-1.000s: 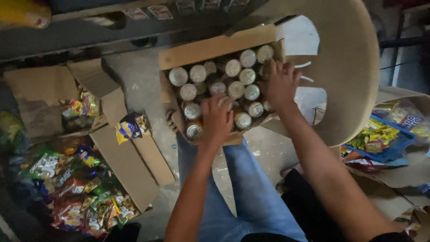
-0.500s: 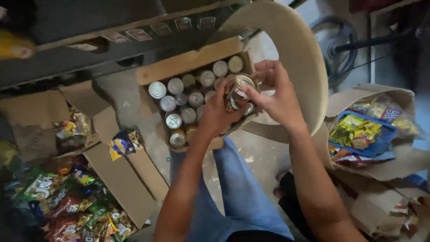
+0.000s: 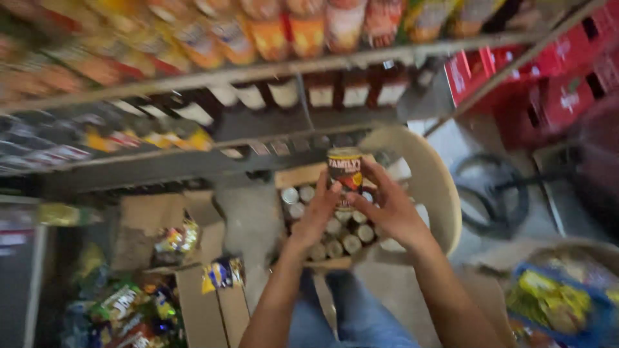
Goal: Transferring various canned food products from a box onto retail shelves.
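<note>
Both my hands hold cans lifted above an open cardboard box (image 3: pixel 303 175) packed with several silver-topped cans (image 3: pixel 353 243). My left hand (image 3: pixel 320 212) grips the lower part of the stack from the left. From the right, my right hand (image 3: pixel 387 206) wraps around it. The top can (image 3: pixel 345 169), with a dark red and yellow label, stands upright above my fingers. A second can beneath it is mostly hidden by my hands. The box rests on my lap over blue jeans (image 3: pixel 361 316).
Metal shelves (image 3: pixel 258 71) with rows of bottles and packets stand ahead. A beige plastic chair (image 3: pixel 435 187) sits behind the box. Red crates (image 3: pixel 541 71) are at upper right. Open cartons of snack packets lie at lower left (image 3: pixel 129 309) and lower right (image 3: pixel 554 303).
My hands went from reaching into the box to lifting cans out of it and raising them. The view tilted upward, bringing the shelves into sight.
</note>
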